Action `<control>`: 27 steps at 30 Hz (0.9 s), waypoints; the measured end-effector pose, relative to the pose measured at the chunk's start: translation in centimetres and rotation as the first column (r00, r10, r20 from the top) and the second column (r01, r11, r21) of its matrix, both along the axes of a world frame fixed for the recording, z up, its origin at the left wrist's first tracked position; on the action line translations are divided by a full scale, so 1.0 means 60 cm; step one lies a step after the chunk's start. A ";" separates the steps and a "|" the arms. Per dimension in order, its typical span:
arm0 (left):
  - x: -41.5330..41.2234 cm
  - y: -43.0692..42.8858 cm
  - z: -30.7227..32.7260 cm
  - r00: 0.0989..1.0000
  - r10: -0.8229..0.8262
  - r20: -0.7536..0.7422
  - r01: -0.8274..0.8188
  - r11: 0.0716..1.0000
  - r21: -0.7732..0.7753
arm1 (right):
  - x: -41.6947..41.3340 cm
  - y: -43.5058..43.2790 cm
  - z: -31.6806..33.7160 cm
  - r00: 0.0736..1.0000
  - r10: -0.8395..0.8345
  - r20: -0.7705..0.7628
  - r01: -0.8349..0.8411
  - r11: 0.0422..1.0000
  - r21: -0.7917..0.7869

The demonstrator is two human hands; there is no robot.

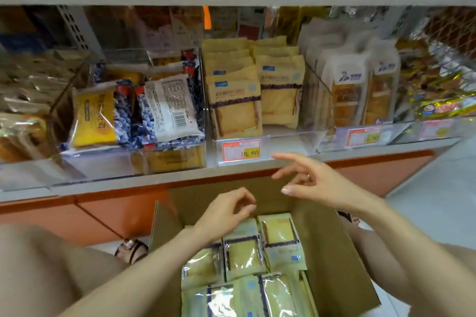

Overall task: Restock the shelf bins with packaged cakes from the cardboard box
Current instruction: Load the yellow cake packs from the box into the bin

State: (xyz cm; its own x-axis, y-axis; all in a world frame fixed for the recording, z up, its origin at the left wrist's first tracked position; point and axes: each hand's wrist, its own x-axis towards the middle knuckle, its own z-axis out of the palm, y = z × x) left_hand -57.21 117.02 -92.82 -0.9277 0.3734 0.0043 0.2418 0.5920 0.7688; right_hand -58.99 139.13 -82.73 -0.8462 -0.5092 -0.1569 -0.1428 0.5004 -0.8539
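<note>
Both hands are empty, over the open cardboard box (329, 252). L hand (226, 213) hovers low, wrist bent, fingers loosely curled w/ thumb near the fingertips, gripping nothing. R hand (316, 183) is higher, by the shelf edge, fingers spread & relaxed. Packaged cakes (247, 257) lie flat in the box. Matching packs (237, 105) stand upright in the clear middle bin (283, 134), above a red price tag (240, 150).

The person is working with the left forearm (144, 273) and the right forearm (401, 234) bare along all that is showing. The right grip (318, 184) is wearing a thin ring (308, 176) on one finger. Lower left, a foot is wearing a strappy sandal (132, 249) with dark and pale bands.
</note>
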 end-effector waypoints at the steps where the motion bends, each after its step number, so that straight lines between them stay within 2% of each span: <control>1: 0.015 0.003 -0.041 0.995 0.029 0.092 -0.029 1.000 0.002 | 0.009 0.000 -0.022 0.999 0.023 0.027 -0.025 0.998 0.064; 4: 0.051 0.006 -0.155 0.927 0.108 0.360 -0.102 0.994 -0.035 | 0.030 0.007 -0.090 0.990 0.068 0.126 -0.095 0.970 0.226; 7: 0.067 -0.005 -0.249 0.809 0.194 0.555 -0.146 0.981 -0.130 | 0.047 0.024 -0.140 0.976 0.074 0.207 -0.136 0.943 0.303; 11: 0.064 -0.021 -0.322 0.613 0.351 0.708 -0.303 0.932 -0.199 | 0.052 0.037 -0.167 0.967 0.086 0.240 -0.173 0.914 0.367; 14: 0.050 -0.011 -0.353 0.480 0.405 0.779 -0.439 0.879 -0.186 | 0.037 0.032 -0.172 0.974 0.082 0.210 -0.160 0.909 0.385; 17: 0.040 0.006 -0.366 0.480 0.375 0.793 -0.515 0.852 -0.091 | 0.019 0.025 -0.176 0.977 0.089 0.194 -0.158 0.914 0.375; 21: 0.030 0.026 -0.376 0.542 0.298 0.786 -0.427 0.903 -0.047 | 0.007 0.034 -0.192 0.970 0.089 0.228 -0.172 0.911 0.376; 24: 0.020 0.033 -0.379 0.516 0.308 0.800 -0.453 0.890 -0.051 | 0.006 0.041 -0.202 0.959 0.083 0.270 -0.190 0.897 0.398; 27: 0.014 0.033 -0.378 0.500 0.291 0.816 -0.517 0.856 0.011 | 0.003 0.039 -0.206 0.956 0.088 0.281 -0.206 0.882 0.424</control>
